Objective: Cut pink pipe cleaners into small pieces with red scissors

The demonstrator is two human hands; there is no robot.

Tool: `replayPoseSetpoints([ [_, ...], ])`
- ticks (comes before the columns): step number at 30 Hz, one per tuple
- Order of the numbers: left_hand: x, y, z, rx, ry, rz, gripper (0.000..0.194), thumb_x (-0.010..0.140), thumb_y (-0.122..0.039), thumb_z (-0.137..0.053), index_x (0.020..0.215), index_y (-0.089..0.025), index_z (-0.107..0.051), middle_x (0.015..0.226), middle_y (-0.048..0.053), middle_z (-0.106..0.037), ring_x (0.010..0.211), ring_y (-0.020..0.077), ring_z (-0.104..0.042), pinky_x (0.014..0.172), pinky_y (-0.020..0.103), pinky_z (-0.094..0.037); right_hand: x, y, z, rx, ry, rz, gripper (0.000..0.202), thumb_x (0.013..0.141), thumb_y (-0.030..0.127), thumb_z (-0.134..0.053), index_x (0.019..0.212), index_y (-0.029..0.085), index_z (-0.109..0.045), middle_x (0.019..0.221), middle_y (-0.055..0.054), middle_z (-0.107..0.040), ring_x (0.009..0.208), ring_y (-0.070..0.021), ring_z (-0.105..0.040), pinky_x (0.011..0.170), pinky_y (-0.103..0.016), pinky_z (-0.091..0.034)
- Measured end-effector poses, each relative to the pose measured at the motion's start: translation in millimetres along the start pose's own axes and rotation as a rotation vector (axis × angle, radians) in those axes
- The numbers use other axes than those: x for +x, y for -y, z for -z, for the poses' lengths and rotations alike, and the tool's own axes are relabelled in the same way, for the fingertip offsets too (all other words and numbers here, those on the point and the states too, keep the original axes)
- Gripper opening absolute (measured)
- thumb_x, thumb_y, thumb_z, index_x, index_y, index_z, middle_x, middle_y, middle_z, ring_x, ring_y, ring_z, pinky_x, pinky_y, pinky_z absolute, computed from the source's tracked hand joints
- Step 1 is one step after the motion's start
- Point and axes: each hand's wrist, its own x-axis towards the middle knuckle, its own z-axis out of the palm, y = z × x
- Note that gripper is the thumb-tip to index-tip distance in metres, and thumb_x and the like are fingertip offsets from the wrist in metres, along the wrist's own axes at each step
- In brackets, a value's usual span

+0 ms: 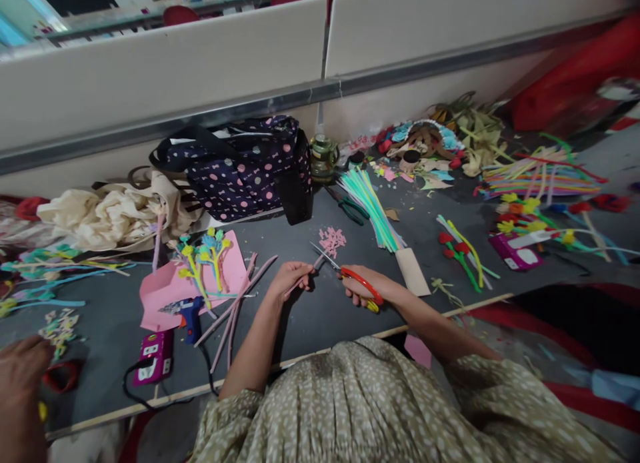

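Observation:
My left hand (294, 278) is closed on a thin pinkish-mauve strip (318, 262), whose upper end sticks out toward the scissor blades. In my right hand (364, 286) are scissors with red and yellow handles (361, 281); the blades point up and left and look parted around the strip's end. Just beyond the blades lies a small pile of cut pink pieces (332, 240) on the dark table (310, 330). Several long mauve strips (234, 310) lie crossed to the left of my left forearm.
Left: a blue glue gun (191, 318), purple power strip (154, 358), pink paper (155, 296) and another person's hand (23, 363). Behind: a dotted bag (240, 173) and glass jar (323, 158). Right: green-white strips (370, 206), a cardboard piece (413, 272), red flowers (454, 244) and a second power strip (515, 252).

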Motion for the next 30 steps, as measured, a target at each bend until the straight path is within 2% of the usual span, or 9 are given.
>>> replayPoseSetpoints([
  [8, 2, -1, -1.3, 0.021, -0.015, 0.012, 0.043, 0.064, -0.047, -0.076, 0.076, -0.007, -0.067, 0.044, -0.001, -0.056, 0.036, 0.0073, -0.05, 0.039, 0.016, -0.029, 2, 2, 0, -0.017, -0.003, -0.027, 0.021, 0.089, 0.03, -0.047, 0.103, 0.018, -0.056, 0.063, 0.0, -0.062, 0.04, -0.0075, -0.054, 0.037, -0.014, -0.039],
  [13, -5, 4, 7.1, 0.036, -0.038, 0.035, 0.041, 0.066, -0.047, -0.075, 0.08, -0.009, -0.067, 0.047, -0.001, -0.058, 0.039, 0.008, -0.053, 0.041, 0.016, -0.031, 3, 2, 1, -0.01, 0.001, -0.045, 0.022, 0.09, 0.03, -0.046, 0.106, 0.018, -0.055, 0.065, 0.0, -0.062, 0.041, -0.0071, -0.055, 0.036, -0.013, -0.038],
  [20, -16, 9, 22.7, 0.079, 0.014, 0.049, 0.038, 0.07, -0.046, -0.074, 0.082, -0.01, -0.067, 0.052, 0.0, -0.061, 0.043, 0.0075, -0.055, 0.043, 0.016, -0.032, 6, 3, 2, 0.002, 0.019, -0.064, 0.022, 0.09, 0.031, -0.046, 0.104, 0.018, -0.055, 0.067, 0.0, -0.062, 0.04, -0.0077, -0.054, 0.036, -0.015, -0.04],
  [30, -13, 10, 27.5, 0.109, 0.047, 0.046, 0.04, 0.072, -0.049, -0.072, 0.083, -0.011, -0.068, 0.051, 0.001, -0.06, 0.043, 0.0082, -0.055, 0.043, 0.017, -0.03, 17, -8, -4, 0.015, 0.01, -0.09, 0.02, 0.09, 0.033, -0.048, 0.104, 0.021, -0.054, 0.055, 0.001, -0.058, 0.041, -0.0121, -0.056, 0.037, -0.017, -0.037],
])
